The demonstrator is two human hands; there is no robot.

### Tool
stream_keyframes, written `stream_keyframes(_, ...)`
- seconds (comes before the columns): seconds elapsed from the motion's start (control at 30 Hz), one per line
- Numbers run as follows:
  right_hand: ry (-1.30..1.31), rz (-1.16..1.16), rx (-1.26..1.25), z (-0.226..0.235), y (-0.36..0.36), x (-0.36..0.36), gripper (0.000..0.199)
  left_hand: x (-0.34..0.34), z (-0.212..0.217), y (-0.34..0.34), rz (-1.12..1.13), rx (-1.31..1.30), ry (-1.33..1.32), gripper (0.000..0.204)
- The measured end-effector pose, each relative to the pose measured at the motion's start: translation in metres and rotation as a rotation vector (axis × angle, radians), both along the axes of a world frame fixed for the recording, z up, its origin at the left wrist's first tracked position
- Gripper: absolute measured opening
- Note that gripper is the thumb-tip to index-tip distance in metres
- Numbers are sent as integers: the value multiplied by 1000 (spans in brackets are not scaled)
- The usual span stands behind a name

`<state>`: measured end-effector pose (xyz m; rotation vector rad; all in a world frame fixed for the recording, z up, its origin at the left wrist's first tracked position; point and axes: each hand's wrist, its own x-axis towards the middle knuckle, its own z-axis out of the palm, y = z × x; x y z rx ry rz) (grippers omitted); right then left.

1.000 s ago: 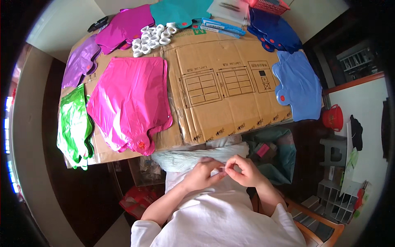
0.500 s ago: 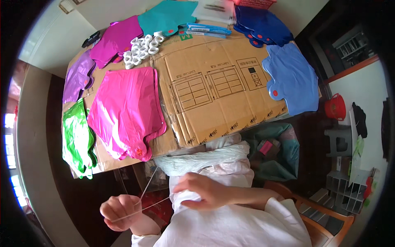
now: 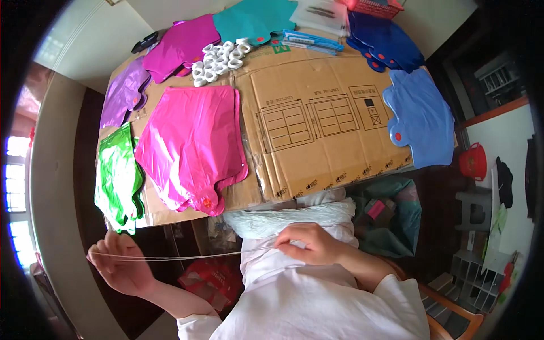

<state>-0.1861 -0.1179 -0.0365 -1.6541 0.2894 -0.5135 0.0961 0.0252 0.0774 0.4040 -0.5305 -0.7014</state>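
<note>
A thin white string (image 3: 198,257) runs doubled and nearly level between my hands, pulled straight. My left hand (image 3: 122,265) is out at the left, just below the table's edge, its fingers curled with the string looped over them. Over my lap, my right hand (image 3: 307,242) pinches the other end between thumb and fingers. Just behind the right hand, a thick bundle of pale string (image 3: 289,220) lies across my lap against the table's front edge.
Cardboard (image 3: 317,156) covers the table. On it lie flat foil balloons: pink (image 3: 192,147), green (image 3: 118,173), purple (image 3: 122,93), magenta (image 3: 181,48), teal (image 3: 255,21), dark blue (image 3: 385,39) and light blue (image 3: 422,116). White rings (image 3: 220,61) are heaped among them. A green bag (image 3: 399,221) stands at right.
My left hand has moved left and upward, drawing the string out straight and level. My right hand has shifted right and closed on the string. The whole view has shifted slightly.
</note>
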Motion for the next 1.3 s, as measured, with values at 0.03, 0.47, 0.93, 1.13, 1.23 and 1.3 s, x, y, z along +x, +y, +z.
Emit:
stream_keyframes(0.03, 23, -17, -17, -5, -2, -6, 9, 10, 2, 4, 9, -22, 38, 29)
stream_keyframes(0.47, 326, -92, -279, -37, -20, -68, 16, 5, -12, 21, 326, 331, -111, 18)
stream_keyframes(0.93, 102, 415, 225, -3, 9, 12, 32, -85, -53, -42, -271, 640, -1256, 11)
stream_keyframes(1.13, 14, 117, 349, -10, -2, -3, 13, -89, -100, -20, -573, 668, -298, 17)
stream_keyframes(1.23, 40, 9, 150, -7, -8, -2, 9, -98, -103, -19, -605, 666, 88, 14)
stream_keyframes(1.3, -22, -86, 0, -9, -9, 3, 6, -97, -109, -20, -644, 606, 223, 12)
